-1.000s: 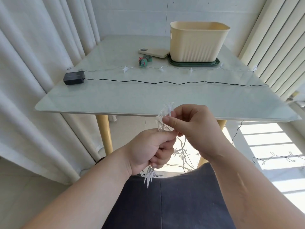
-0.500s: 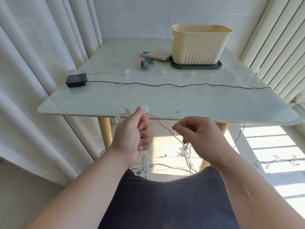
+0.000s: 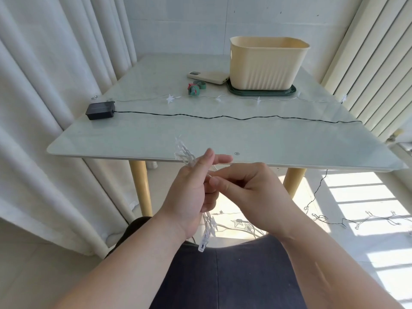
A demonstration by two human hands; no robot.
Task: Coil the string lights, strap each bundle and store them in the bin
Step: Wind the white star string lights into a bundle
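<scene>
My left hand [image 3: 191, 195] grips a coil of clear star string lights [image 3: 184, 152] in front of the table's near edge; star ends stick out above it and hang below it. My right hand [image 3: 249, 192] pinches the wire right beside the left fingers. More of the strand trails down to the floor [image 3: 243, 226]. A second strand with a black wire [image 3: 223, 117] and a black battery box [image 3: 100, 110] lies across the table. The cream bin [image 3: 265, 63] stands at the back right on a green lid [image 3: 289, 92]. Green and red straps [image 3: 194, 88] lie left of it.
The glass table [image 3: 133, 139] has wooden legs. A cream phone-like device [image 3: 209, 77] lies beside the bin. White curtains hang at the left, vertical blinds at the right. Loose light strands lie on the sunlit floor [image 3: 367, 219] at the right.
My hands, apart half a second ago with wire stretched between them, have come together again. The right hand has brought the wire up to the coil in the left hand.
</scene>
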